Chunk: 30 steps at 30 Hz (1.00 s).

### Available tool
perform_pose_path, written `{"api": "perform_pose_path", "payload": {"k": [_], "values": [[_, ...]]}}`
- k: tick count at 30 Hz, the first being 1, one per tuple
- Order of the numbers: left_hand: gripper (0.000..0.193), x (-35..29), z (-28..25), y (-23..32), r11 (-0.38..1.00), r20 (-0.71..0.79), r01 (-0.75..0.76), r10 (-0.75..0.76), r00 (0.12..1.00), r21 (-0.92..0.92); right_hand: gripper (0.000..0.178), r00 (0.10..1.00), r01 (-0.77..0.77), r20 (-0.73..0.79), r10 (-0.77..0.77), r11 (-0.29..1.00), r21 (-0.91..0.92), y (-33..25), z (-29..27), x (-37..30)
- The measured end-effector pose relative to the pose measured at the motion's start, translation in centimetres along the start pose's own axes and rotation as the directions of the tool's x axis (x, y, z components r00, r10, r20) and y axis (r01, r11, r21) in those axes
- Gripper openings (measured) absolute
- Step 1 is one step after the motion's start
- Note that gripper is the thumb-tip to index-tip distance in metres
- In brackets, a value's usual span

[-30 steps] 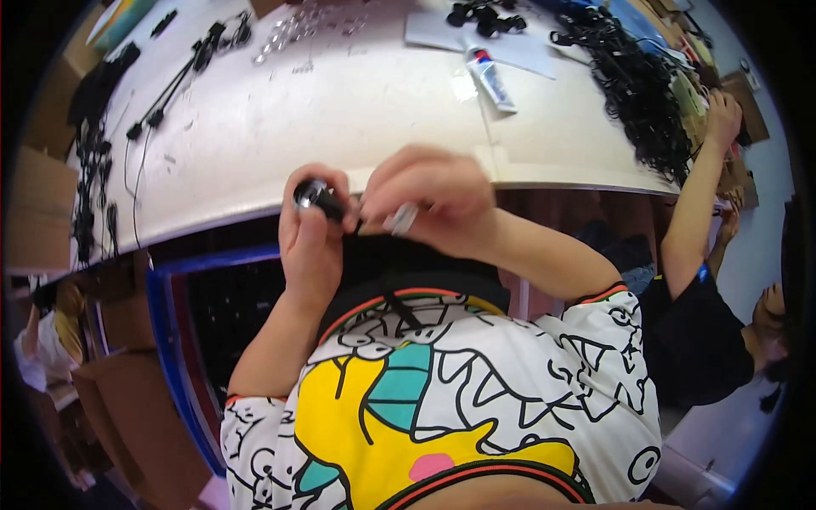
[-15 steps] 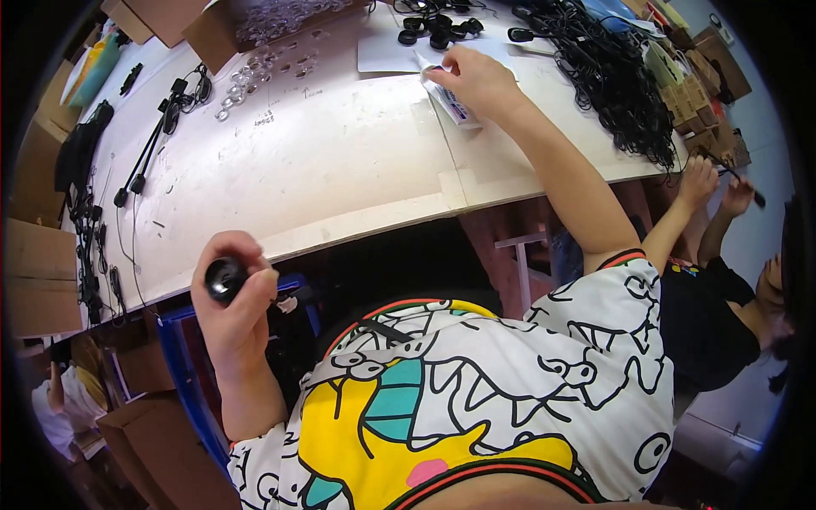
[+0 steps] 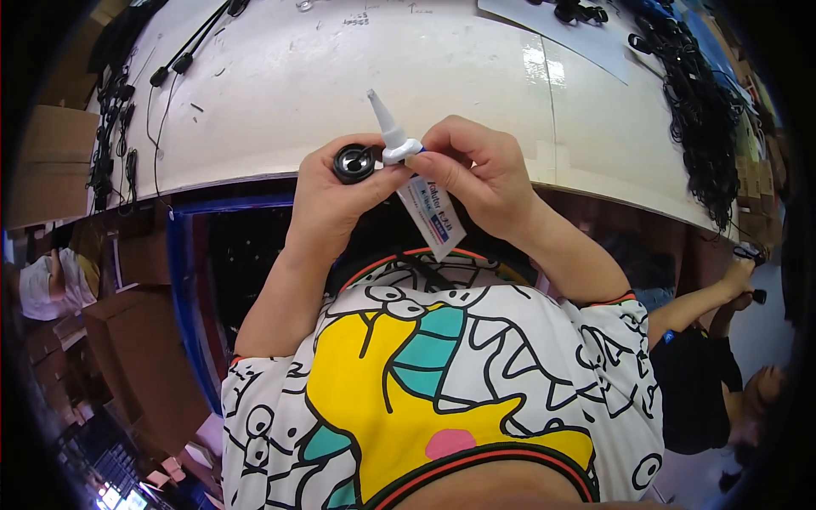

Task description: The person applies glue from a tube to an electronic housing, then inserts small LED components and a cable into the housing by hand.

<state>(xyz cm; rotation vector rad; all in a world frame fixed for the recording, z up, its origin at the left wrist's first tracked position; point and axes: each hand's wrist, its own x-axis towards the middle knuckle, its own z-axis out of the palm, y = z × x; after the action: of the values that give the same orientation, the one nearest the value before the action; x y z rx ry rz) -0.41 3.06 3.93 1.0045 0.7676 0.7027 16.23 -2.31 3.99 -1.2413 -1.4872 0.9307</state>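
My left hand (image 3: 325, 204) is closed around a small black round part (image 3: 352, 165) with a shiny dark centre, its face turned up. The fingers of my right hand (image 3: 486, 180) grip a white glue tube (image 3: 435, 219) near its neck. A long pale nozzle (image 3: 382, 116) points up and away from me, and the flat printed end hangs down toward my shirt. My left thumb reaches across to the tube's collar. Both hands are close together just over the table's near edge; the fingers behind the tube are hidden.
The white table (image 3: 280, 110) carries tangled black cables (image 3: 699, 127) at right and more cables (image 3: 123, 127) at left. Black parts (image 3: 580, 12) lie on a white sheet at the back. A co-worker's hand (image 3: 738, 276) shows at right. Cardboard boxes (image 3: 136, 357) stand at lower left.
My right hand has lifted the glue tube off the table and drawn it back toward me. My left hand, with the black round part, has moved right and up beside it.
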Motion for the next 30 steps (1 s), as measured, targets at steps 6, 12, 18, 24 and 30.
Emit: {"api": "perform_pose_path", "payload": {"k": [6, 12, 18, 24, 30], "values": [[0.022, -1.2, -0.8, -1.0, 0.986, -0.005, -0.063, 0.065, 0.998, 0.155, 0.022, 0.962, 0.255, -0.007, -0.273, 0.908, -0.333, 1.0, 1.3, -0.1], [0.019, -1.0, -1.0, -1.1, 0.997, 0.028, 0.045, -0.046, 0.999, 0.057, 0.019, 0.966, 0.252, 0.020, -0.259, 0.915, -0.315, 1.6, 1.7, -0.5], [0.017, -1.1, -1.2, -0.8, 0.987, 0.049, -0.003, -0.005, 0.999, 0.162, 0.020, 0.982, 0.188, 0.026, -0.188, 0.950, -0.251, 1.2, 2.2, -0.5], [0.016, -1.0, -1.3, -1.0, 0.981, 0.063, -0.042, 0.031, 0.998, 0.188, 0.021, 0.975, 0.222, 0.047, -0.217, 0.952, -0.212, 1.4, 2.3, -0.5], [0.015, -1.1, -1.4, -0.9, 0.980, 0.061, -0.043, 0.032, 0.998, 0.194, 0.022, 0.972, 0.233, 0.053, -0.227, 0.954, -0.191, 1.3, 2.4, -0.4]]}}
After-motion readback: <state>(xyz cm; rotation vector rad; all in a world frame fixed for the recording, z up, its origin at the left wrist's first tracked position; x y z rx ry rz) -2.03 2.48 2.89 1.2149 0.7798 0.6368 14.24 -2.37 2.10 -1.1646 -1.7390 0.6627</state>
